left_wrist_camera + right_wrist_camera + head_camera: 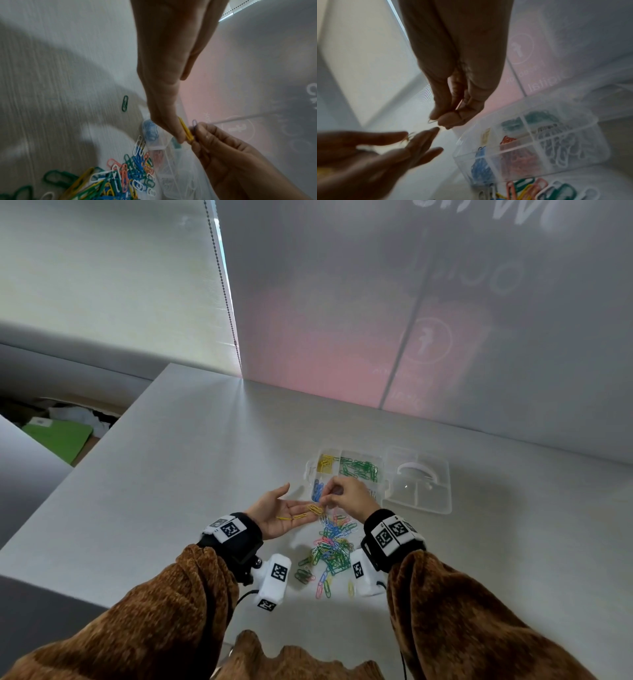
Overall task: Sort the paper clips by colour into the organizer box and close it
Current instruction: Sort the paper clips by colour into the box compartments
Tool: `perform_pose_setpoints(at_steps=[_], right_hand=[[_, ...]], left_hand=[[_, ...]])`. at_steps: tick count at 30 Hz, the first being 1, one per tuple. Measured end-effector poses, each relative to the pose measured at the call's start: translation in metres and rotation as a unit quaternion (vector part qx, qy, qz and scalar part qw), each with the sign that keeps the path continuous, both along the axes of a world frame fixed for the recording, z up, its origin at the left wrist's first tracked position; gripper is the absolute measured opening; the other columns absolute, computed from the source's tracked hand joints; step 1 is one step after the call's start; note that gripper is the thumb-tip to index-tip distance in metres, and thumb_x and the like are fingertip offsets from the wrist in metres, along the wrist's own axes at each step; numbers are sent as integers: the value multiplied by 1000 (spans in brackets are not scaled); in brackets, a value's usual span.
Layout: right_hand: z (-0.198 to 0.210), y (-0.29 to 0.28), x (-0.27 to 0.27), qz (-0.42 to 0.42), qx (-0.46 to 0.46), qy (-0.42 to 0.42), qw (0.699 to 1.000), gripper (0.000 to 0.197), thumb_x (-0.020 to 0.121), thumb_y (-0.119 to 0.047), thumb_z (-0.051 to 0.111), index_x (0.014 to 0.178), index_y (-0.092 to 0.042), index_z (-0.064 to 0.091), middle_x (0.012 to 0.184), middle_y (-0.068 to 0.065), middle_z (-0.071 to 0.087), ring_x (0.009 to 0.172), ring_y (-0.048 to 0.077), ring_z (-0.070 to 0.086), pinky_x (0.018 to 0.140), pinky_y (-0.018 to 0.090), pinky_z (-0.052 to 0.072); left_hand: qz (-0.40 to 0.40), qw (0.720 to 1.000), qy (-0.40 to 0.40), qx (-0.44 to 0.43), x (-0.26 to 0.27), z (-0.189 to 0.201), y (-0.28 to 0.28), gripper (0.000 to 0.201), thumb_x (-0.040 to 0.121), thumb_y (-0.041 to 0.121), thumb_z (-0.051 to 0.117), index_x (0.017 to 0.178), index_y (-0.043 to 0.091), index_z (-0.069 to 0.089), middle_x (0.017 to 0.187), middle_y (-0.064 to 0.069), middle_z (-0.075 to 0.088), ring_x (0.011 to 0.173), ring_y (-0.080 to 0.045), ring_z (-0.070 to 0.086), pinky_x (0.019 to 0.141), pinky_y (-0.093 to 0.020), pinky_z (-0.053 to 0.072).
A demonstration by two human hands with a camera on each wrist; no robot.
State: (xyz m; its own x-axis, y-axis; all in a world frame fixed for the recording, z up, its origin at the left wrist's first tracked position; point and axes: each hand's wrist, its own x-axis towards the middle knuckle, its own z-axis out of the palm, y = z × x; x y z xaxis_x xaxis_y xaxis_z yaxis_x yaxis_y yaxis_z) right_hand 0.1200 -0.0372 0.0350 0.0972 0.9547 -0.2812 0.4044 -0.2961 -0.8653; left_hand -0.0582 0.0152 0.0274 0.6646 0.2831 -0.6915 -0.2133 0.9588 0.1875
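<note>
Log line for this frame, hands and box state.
left hand: open, yellow clips on palm | right hand: pinching yellow clip | box: open, partly sorted | pile: unsorted

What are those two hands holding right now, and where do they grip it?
The left hand lies palm up with yellow paper clips resting on it. The right hand pinches one clip by its end.

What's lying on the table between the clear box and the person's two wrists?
A loose pile of mixed-colour paper clips lies between the organizer box and the wrists, as the head view shows.
</note>
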Motion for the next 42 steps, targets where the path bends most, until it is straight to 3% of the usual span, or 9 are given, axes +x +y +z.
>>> perform_pose_setpoints(at_steps=[7,12,17,25,30,33,35,39,42], right_hand=[[-3,19,-4,-64,-22,-5,998,19,90,7,44,101,1,59,105,17,63,98,26,62,93,40,51],[10,7,-5,-44,-12,-71,996,31,88,11,38,108,2,60,117,16,62,108,26,58,96,37,48],[7,-40,5,-11,9,-124,992,23,93,2,38,94,-2,61,91,9,65,80,19,61,80,33,53],[-42,-96,8,157,-69,-324,931,44,90,-4,41,133,-7,40,139,11,37,131,25,32,106,33,31],[-50,-96,-3,171,-63,-346,921,56,89,-4,41,143,-12,26,149,7,26,138,25,22,112,37,27],[-49,-91,-5,180,-57,-350,918,62,90,-11,48,146,-12,20,146,8,29,135,25,25,112,37,28],[-44,-89,-8,199,-30,-377,904,53,90,-10,48,140,-10,32,138,10,37,129,26,33,105,36,35],[-14,-59,-4,125,96,-396,905,24,95,-12,43,109,-7,61,109,8,61,95,22,58,77,26,45],[3,-5,25,49,106,-420,900,24,95,-9,42,112,-4,58,109,10,60,98,23,57,85,30,49]], left_hand=[[-123,979,160,9,7,-11,0,43,101,25,26,71,2,47,52,-8,50,35,-12,44,34,-14,37],[-283,886,309,197,24,3,11,38,100,12,27,66,7,42,40,-2,47,27,-9,39,34,-15,28],[-325,808,363,332,52,30,53,19,97,14,46,86,0,48,74,-10,50,58,-18,48,54,-25,45],[-262,784,348,443,106,36,83,21,94,0,46,75,-4,53,79,-18,57,67,-25,56,78,-37,51],[-389,619,409,547,108,28,83,32,95,5,45,125,-4,53,132,-20,51,124,-31,46,103,-33,34],[-298,714,366,517,100,31,83,36,93,-2,40,127,-5,52,136,-21,49,124,-32,47,106,-35,36],[-249,718,359,543,89,27,85,38,91,-8,39,126,-5,52,130,-24,53,116,-31,53,101,-35,42],[-310,592,395,630,61,20,74,42,93,1,39,134,6,48,137,-16,50,124,-28,48,103,-31,35],[-388,501,384,672,53,5,57,43,99,18,38,142,18,39,149,-16,34,133,-30,39,108,-32,27]])
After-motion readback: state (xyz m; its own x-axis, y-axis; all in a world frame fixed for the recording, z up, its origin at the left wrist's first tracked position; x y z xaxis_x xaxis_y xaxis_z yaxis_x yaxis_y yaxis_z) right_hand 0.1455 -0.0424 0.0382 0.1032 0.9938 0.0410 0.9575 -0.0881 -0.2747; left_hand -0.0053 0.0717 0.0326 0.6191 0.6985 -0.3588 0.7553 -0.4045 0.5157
